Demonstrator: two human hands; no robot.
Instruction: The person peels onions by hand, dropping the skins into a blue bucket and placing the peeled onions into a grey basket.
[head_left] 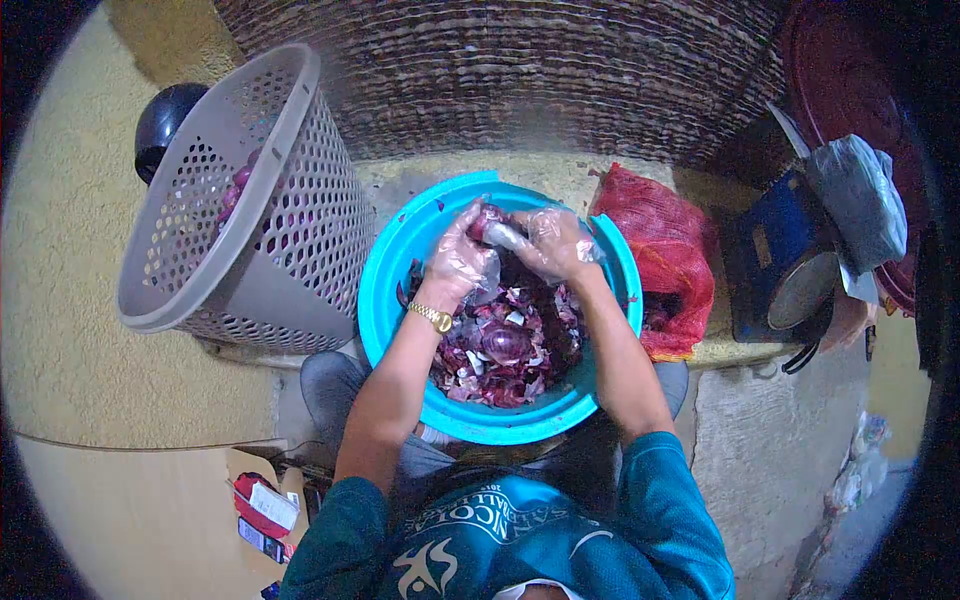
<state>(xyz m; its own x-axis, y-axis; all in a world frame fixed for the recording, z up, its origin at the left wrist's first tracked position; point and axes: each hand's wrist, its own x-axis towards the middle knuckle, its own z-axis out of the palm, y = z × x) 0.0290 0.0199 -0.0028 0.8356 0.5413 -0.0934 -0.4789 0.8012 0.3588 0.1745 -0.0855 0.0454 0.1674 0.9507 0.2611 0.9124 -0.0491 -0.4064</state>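
Over the far half of a round turquoise basin (375, 330), my left hand (462, 258), in a clear plastic glove with a gold watch at the wrist, is closed around a red onion (488, 222). My right hand (552, 245), also gloved in clear plastic, meets it from the right, its fingers closed at the onion on something whitish that I cannot make out. Below both hands, onion skins (500, 385) and a larger purple onion (505, 342) lie in the basin, which rests between my knees.
At the left leans a tall grey perforated basket (300, 215) with red onions (235, 190) inside. Right of the basin lies a red mesh sack (655, 225); beyond it stands a blue object (775, 235) with a grey plastic bundle (858, 195). A phone (261, 539) lies lower left.
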